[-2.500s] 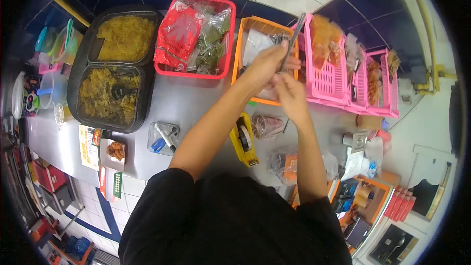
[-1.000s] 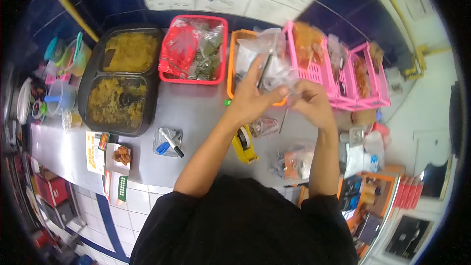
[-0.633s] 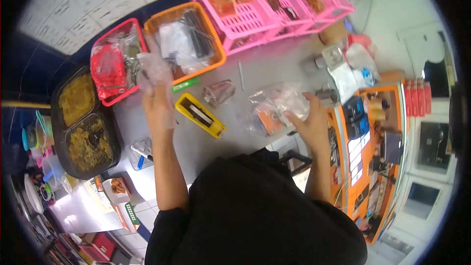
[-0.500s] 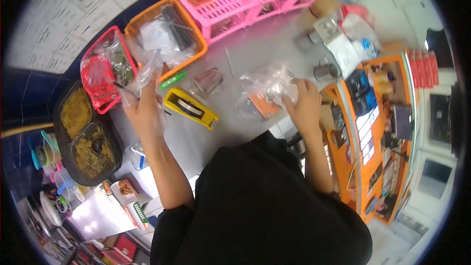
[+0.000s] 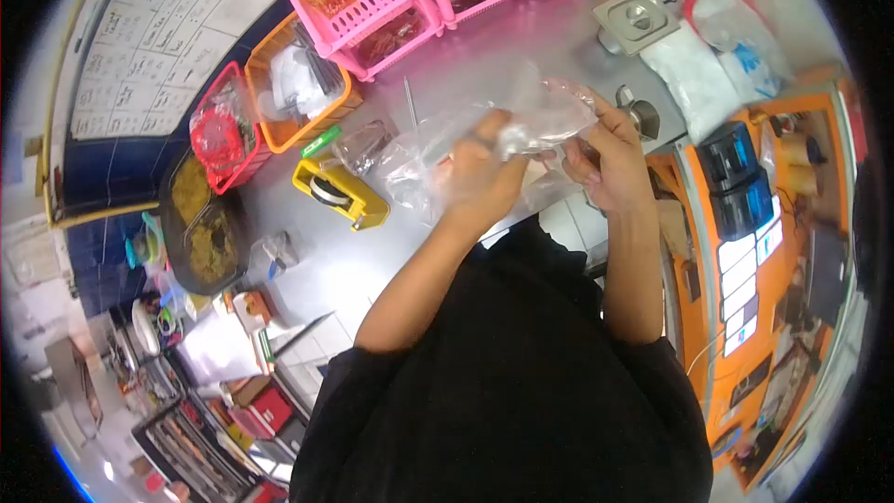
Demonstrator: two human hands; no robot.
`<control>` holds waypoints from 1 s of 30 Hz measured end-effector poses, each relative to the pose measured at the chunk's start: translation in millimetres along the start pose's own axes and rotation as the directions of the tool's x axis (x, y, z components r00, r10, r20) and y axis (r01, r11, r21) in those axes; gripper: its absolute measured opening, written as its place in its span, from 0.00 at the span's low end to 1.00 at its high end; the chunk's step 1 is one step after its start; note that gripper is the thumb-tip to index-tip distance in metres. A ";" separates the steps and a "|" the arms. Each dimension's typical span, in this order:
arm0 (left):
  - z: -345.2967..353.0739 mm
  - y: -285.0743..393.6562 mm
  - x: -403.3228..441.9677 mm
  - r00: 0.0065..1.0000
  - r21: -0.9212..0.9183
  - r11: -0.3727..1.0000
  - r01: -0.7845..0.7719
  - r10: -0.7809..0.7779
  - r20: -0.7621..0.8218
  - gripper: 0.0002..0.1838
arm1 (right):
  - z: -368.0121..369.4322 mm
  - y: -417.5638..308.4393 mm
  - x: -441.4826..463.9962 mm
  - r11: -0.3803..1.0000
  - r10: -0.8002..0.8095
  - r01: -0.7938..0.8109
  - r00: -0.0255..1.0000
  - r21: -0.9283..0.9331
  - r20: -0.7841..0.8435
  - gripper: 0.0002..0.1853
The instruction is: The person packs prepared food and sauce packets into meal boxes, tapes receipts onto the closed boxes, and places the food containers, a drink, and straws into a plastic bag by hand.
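Both of my hands are at a clear plastic bag [image 5: 545, 121] above the metal table. My left hand [image 5: 484, 177] is blurred, its fingers bent against the crumpled plastic. The fingers of my right hand [image 5: 605, 154] pinch the right side of the bag. More clear plastic [image 5: 405, 172] lies beneath and left of my left hand. A yellow tape dispenser [image 5: 340, 196] and a small clear packet [image 5: 361, 146] are further left, beside a green object [image 5: 321, 141].
Pink baskets [image 5: 372, 0] stand at the back, with an orange basket [image 5: 345, 104] and a red basket [image 5: 244, 168] to their left. Black food trays [image 5: 237, 251] are at far left. A metal lid [image 5: 638, 20], a metal cup [image 5: 643, 119] and a white bag [image 5: 689, 74] sit right.
My left hand has moved right from near the baskets to the plastic by my right hand. My right hand has lifted plastic. The view has turned and shifted right.
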State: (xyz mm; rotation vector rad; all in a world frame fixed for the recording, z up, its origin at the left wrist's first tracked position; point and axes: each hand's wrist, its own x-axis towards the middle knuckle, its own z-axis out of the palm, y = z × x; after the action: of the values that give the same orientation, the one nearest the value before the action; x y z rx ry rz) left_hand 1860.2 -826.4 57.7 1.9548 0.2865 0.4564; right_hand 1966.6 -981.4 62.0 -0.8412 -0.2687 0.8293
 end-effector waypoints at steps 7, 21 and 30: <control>48.2 -24.5 -42.9 0.665 0.158 0.833 0.531 -0.524 0.532 0.18 | -25.8 -9.0 -10.3 0.975 0.220 -0.212 0.961 -0.066 0.165 0.22; 65.3 -22.1 -76.4 0.724 0.909 0.385 0.160 -0.671 0.156 0.21 | -43.5 -15.5 -26.8 0.918 0.330 -0.266 0.923 -0.293 0.196 0.22; 34.1 12.7 -73.4 0.702 0.934 0.329 0.137 -0.698 0.143 0.11 | -32.4 -5.9 -30.4 0.932 0.257 -0.202 0.954 -0.300 0.155 0.22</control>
State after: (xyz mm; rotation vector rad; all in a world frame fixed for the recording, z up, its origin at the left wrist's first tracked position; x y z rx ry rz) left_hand 1809.2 -888.8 43.0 2.7595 0.8036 -0.8489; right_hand 1966.4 -1024.0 48.2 -1.0743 -0.4730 1.1133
